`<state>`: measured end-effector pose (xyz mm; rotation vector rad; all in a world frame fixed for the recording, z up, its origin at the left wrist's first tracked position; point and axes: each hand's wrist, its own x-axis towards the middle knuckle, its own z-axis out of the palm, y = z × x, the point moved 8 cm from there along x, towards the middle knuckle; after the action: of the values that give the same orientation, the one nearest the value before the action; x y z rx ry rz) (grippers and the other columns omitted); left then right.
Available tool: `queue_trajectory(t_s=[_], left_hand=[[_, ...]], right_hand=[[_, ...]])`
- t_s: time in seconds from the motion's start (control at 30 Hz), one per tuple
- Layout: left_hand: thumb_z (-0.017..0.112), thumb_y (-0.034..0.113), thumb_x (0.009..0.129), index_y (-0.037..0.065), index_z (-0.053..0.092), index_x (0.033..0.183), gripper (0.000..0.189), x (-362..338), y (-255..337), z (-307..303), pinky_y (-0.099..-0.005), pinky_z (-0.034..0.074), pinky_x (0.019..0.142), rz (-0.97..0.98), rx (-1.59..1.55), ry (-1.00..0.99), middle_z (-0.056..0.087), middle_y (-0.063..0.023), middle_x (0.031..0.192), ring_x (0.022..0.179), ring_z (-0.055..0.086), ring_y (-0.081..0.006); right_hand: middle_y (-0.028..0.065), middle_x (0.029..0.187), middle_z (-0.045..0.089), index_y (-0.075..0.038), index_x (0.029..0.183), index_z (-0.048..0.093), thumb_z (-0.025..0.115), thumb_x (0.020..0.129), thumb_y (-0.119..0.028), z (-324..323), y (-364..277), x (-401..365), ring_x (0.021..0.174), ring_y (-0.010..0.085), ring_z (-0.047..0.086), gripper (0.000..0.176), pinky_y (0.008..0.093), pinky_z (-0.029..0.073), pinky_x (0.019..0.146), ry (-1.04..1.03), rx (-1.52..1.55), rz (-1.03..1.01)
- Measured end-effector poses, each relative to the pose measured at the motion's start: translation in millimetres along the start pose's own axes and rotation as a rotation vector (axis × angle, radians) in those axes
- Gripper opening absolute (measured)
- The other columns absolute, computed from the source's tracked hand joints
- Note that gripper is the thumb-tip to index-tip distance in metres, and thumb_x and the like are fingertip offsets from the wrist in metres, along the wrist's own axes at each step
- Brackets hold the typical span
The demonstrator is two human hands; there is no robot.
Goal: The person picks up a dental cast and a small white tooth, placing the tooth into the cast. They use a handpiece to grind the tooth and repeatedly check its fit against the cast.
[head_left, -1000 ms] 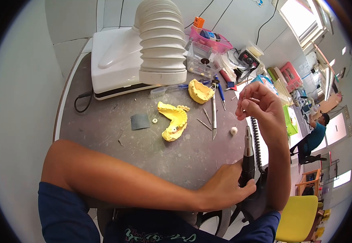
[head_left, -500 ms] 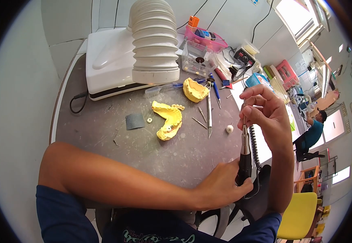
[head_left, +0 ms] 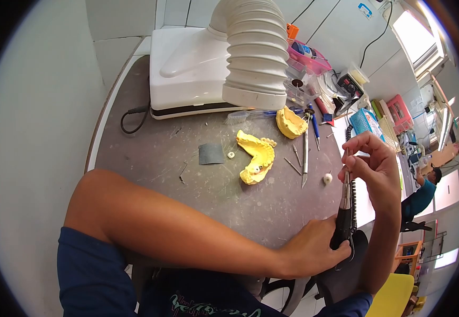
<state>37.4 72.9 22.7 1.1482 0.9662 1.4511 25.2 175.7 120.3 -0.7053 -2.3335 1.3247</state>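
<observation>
My left hand (head_left: 313, 247) is wrapped round the black lower body of a handpiece (head_left: 344, 214), which stands roughly upright. At its metal top end, the fingers of my right hand (head_left: 373, 165) pinch a thin piece, too small to make out clearly. Left of the hands, a yellow dental cast (head_left: 257, 157) lies on the grey table, with a tooth-coloured piece on its lower part. Behind it is a second yellow cast (head_left: 291, 124). A small white crown (head_left: 231, 155) sits between the first cast and a grey square sheet (head_left: 211, 154).
A white machine (head_left: 187, 68) with a ribbed hose (head_left: 256, 53) stands at the back. A knife-like tool (head_left: 305, 153), small burs (head_left: 293, 166) and a round white piece (head_left: 328, 178) lie near my hands. At far right is a person (head_left: 420, 195) beside another bench.
The whole view has shifted, so the table items appear farther right. Both hands keep their hold on the handpiece and its tip.
</observation>
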Motion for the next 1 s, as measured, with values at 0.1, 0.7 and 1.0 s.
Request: queue_trajectory(t_s=[0.1,0.7,1.0], left_hand=[[0.063,0.019,0.087,-0.006,0.053,0.101,0.03,-0.3,1.4,-1.8,-0.0404,0.049,0.063,-0.003,0.01,0.012,0.063,-0.0208,0.076,0.065,0.063,-0.0292],[0.061,0.02,0.09,-0.004,0.059,0.099,0.026,2.3,-7.9,-3.1,-0.0374,0.052,0.071,-0.098,-0.043,0.038,0.067,-0.0161,0.086,0.078,0.066,-0.0244],[0.063,0.024,0.087,-0.009,0.057,0.095,0.034,3.5,-8.7,-3.8,-0.0428,0.051,0.067,-0.029,-0.089,0.099,0.065,-0.0235,0.074,0.069,0.067,-0.0339]], right_hand=[[0.0049,0.081,0.065,0.002,0.097,0.062,0.07,0.088,-0.007,-0.1,6.6,2.1,0.068,0.013,0.069,0.015,0.0217,0.052,0.06,-0.032,0.02,0.009],[0.0047,0.085,0.067,0.0,0.101,0.065,0.069,0.089,-0.009,9.6,17.5,12.2,0.075,0.0124,0.07,0.016,0.0207,0.053,0.064,-0.108,0.022,0.085],[0.0048,0.086,0.067,0.0,0.102,0.065,0.065,0.093,-0.014,11.0,22.0,10.8,0.074,0.0119,0.07,0.016,0.0221,0.055,0.066,-0.093,0.003,0.118]])
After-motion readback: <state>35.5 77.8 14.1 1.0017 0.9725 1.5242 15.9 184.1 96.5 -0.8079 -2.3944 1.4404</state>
